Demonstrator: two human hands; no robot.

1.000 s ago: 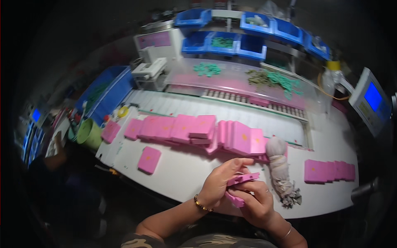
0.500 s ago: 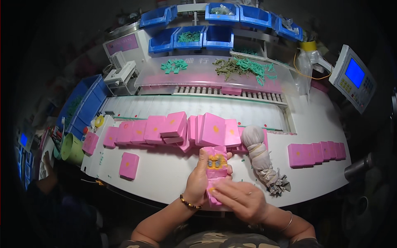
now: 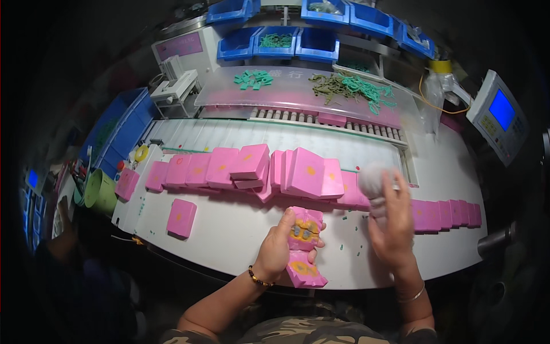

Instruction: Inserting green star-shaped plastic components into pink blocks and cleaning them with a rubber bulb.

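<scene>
In my left hand (image 3: 275, 252) is a pink mould (image 3: 312, 216), opened into two parts. Its upper part has yellow-stained hollows with grey patches, and the lower flap (image 3: 308, 280) hangs down with a yellow ring on it. My left thumb lies along its left edge, and fingertips show on its right side. To the right, my right hand (image 3: 395, 223) has its fingers around a whitish cloth-wrapped bag (image 3: 375, 179) with a rounded head. The bag is blurred, and the hand hides its lower end.
Pink blocks (image 3: 223, 166) stand in a leaning row behind my hands, with another row (image 3: 447, 215) at right. A single block (image 3: 182, 218) lies at left. Beyond are a roller track (image 3: 286, 116), blue bins (image 3: 317, 46), green pieces (image 3: 252, 79) and a control panel (image 3: 501, 114).
My right hand has left the mould's lower part and moved right onto the cloth bag, which has shifted slightly. The lower flap now shows uncovered. The whole view has turned a little.
</scene>
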